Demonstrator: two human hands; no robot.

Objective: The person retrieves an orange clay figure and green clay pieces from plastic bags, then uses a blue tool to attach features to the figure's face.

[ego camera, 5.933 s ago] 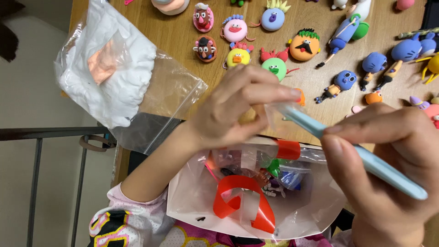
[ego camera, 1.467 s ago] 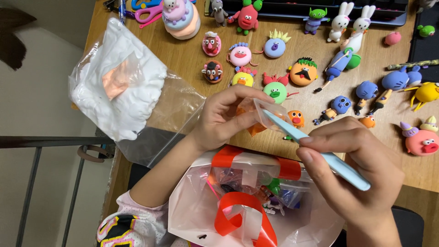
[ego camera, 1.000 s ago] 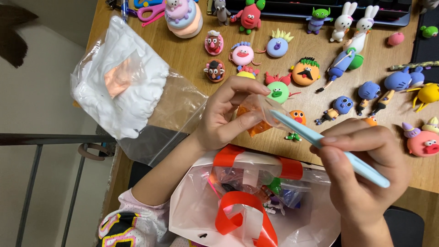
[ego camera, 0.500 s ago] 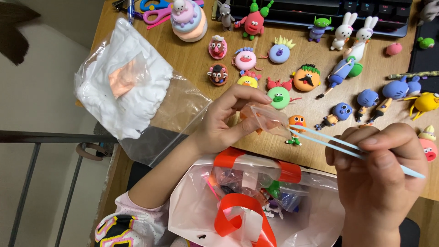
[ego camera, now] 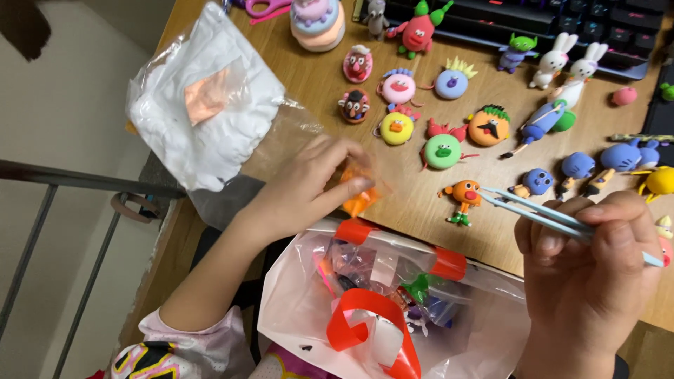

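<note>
Left hand (ego camera: pixel 309 189) pinches a small clear bag of orange clay (ego camera: pixel 359 196) against the counter (ego camera: pixel 414 210), grip clenched on it between thumb and fingertips. That bag sits just left of the little orange figure (ego camera: pixel 463 200) and right beside the big bag of white clay (ego camera: pixel 203 112), which lies further left and up from the figure. Right hand (ego camera: pixel 590 274) is closed around a pale blue modelling tool (ego camera: pixel 554 219); its tip points toward the orange figure, near it but apart. A white bag with red handles (ego camera: pixel 379 316) sits open below the figure, at the counter edge. Rows of finished clay figures (ego camera: pixel 442 151) and a keyboard (ego camera: pixel 533 21) lie above it. To do this well, I'd judge: keep the pinch low on the orange bag so it opens without squashing the clay, hold the tool steady and angled away from the figure, and keep both wrists clear of the finished pieces so nothing gets knocked.
</note>
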